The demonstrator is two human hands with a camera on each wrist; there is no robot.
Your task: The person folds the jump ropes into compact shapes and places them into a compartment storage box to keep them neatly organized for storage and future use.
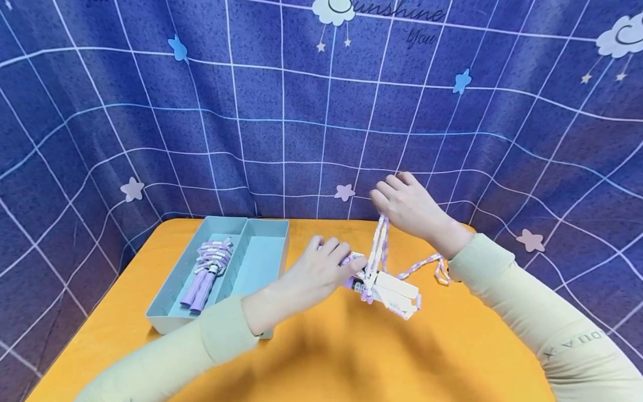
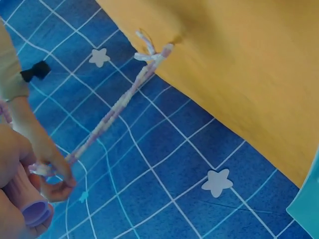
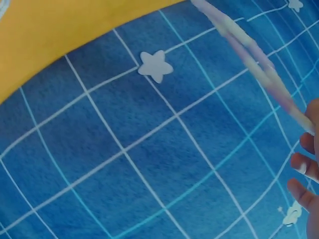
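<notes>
A purple-and-white beaded jump rope (image 1: 379,245) is between the two hands. Near the table's middle, the left hand (image 1: 321,268) grips its bundled part; a purple handle (image 2: 25,199) pokes out of that hand in the left wrist view. A dark collar and pale, washed-out lengths (image 1: 397,287) extend right of the fingers. Higher and to the right, the right hand (image 1: 407,206) pinches strands of the rope, drawn up taut from the bundle. In the right wrist view the strands (image 3: 259,69) run up from the fingers (image 3: 304,167).
A loose tail of rope (image 1: 422,266) trails over the orange tabletop (image 1: 311,357) to the right. At left stands a light-blue two-compartment tray (image 1: 283,240), its left side holding another jump rope (image 1: 206,279), wound up. A blue curtain (image 1: 301,139) hangs behind the table.
</notes>
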